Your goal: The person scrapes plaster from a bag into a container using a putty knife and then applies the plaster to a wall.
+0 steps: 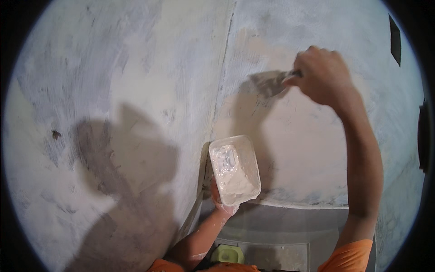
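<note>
My right hand point(322, 75) is raised at the upper right, its fingers closed round the handle of a putty knife point(268, 82). The broad blade points left, against or close to the wall point(303, 136); its exact contact cannot be told. Lower down, my left hand point(228, 209) grips a whitish plastic tub point(247, 156) from beneath, and the tub hides most of its fingers. Pale wet putty point(238, 188) lies inside the tub and smears its walls. Beige putty covers a wide area of the wall below the knife. White residue marks my left wrist.
A dark seam point(222, 81) runs down where two wall faces meet. Dark rectangular openings point(395, 41) sit at the right. Below the coated wall is a grey surface point(281, 222), with a yellow-green object point(228, 255) at the bottom. My shadow falls on the left wall.
</note>
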Demonstrator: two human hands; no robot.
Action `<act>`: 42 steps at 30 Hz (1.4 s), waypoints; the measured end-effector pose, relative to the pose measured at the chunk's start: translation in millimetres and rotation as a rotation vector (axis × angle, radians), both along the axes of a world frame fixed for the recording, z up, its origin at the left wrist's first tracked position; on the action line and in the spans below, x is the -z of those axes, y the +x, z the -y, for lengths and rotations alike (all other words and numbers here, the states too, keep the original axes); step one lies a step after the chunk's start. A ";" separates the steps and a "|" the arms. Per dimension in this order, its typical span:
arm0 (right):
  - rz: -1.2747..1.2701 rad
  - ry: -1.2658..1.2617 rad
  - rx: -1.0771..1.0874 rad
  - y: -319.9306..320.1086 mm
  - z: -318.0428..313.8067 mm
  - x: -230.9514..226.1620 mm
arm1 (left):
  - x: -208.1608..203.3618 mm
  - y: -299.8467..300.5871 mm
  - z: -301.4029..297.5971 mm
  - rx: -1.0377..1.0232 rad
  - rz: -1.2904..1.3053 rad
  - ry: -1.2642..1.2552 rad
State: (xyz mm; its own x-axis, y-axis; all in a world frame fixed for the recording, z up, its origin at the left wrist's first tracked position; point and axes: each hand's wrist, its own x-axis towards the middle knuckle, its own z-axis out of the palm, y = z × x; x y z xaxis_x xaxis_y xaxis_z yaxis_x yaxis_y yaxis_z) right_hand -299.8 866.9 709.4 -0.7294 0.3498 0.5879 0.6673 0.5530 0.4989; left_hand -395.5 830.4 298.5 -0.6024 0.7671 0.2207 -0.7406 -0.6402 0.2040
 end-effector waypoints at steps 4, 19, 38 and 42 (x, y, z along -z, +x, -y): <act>0.032 0.053 0.031 -7.4 -3.2 12.6 | 2.8 3.4 1.2 0.019 0.033 0.024; -0.040 0.076 -0.014 10.9 -6.8 13.1 | 3.2 -1.5 -5.5 0.040 0.014 0.113; -0.052 0.041 0.026 14.2 -13.5 19.5 | 3.0 -5.7 1.9 0.047 -0.046 -0.005; -0.094 0.111 0.037 18.8 -20.2 8.5 | 0.4 -1.2 -0.7 0.064 -0.030 -0.004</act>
State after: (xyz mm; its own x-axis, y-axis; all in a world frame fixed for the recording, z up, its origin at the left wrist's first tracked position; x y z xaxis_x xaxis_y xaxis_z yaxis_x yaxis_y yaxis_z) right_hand -281.0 887.0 700.9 -0.6570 0.3043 0.6898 0.7329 0.4726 0.4895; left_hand -396.7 831.1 298.2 -0.5452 0.8046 0.2352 -0.7734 -0.5911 0.2291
